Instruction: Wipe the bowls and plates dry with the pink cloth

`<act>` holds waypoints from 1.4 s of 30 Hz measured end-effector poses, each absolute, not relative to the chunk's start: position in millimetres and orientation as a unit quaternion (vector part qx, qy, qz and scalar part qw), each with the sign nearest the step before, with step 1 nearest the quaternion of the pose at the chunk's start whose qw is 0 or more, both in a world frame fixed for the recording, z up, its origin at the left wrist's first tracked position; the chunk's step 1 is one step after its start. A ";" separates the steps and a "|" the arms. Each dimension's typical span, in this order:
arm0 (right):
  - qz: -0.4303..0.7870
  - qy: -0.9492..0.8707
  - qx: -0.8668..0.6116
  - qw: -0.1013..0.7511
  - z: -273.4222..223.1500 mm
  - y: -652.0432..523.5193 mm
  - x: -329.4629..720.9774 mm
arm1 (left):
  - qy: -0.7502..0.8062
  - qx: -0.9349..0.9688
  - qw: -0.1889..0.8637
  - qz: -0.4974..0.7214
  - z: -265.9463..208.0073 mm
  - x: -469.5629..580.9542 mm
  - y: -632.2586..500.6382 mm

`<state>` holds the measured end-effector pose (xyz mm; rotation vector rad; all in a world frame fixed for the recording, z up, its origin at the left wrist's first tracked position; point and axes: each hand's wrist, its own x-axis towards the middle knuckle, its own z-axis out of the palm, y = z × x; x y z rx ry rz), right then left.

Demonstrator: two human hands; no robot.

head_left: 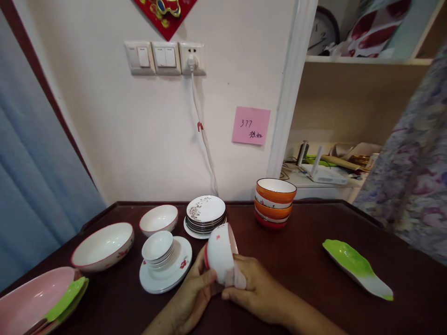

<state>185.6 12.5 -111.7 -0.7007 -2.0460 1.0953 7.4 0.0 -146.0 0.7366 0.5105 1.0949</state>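
Observation:
A white bowl [220, 253] with a red rim and a red foot is tilted on its side above the front middle of the table. My left hand [197, 291] grips it near the foot, thumb on the outer wall. My right hand [256, 288] is closed on a thin white tissue [238, 277], pressed against the bowl's rim and side. Just left of the hands, a stack of small white bowls [158, 246] sits on white plates [165, 283] with red flowers. Behind the held bowl stands a pile of flower-patterned plates [206, 209].
Two red-rimmed bowls, one large [103, 244] and one smaller [159, 217], stand left. A pink dish [31, 298] with a green leaf-shaped piece [66, 298] lies at front left. Stacked orange and white bowls [274, 204] stand back right. A green leaf-shaped dish [356, 267] lies far right.

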 end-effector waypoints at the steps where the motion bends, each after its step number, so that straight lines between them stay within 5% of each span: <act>1: 0.360 -0.832 -0.273 0.323 -111.2 12.9 187.2 | 0.234 0.328 0.769 0.497 -147.2 7.4 1.0; 6: 0.235 -0.888 -0.291 0.266 -102.6 13.8 193.8 | 0.238 0.286 0.812 0.450 -144.6 6.7 6.4; 13: 0.475 -0.740 -0.286 0.381 -113.2 12.6 183.7 | 0.229 0.374 0.743 0.505 -139.9 9.4 -1.4; 21: 0.208 -0.905 -0.301 0.217 -96.2 17.2 203.0 | 0.232 0.287 0.813 0.450 -144.1 6.8 7.8; 29: 0.316 -0.826 -0.325 0.334 -107.5 17.6 189.9 | 0.227 0.374 0.744 0.505 -144.6 7.1 -0.1; 36: 0.211 -0.907 -0.294 0.214 -98.8 17.7 201.1 | 0.238 0.315 0.775 0.493 -147.6 6.9 5.8; 42: 0.228 -0.881 -0.310 0.273 -103.9 19.3 198.9 | 0.232 0.345 0.780 0.469 -143.7 6.9 5.0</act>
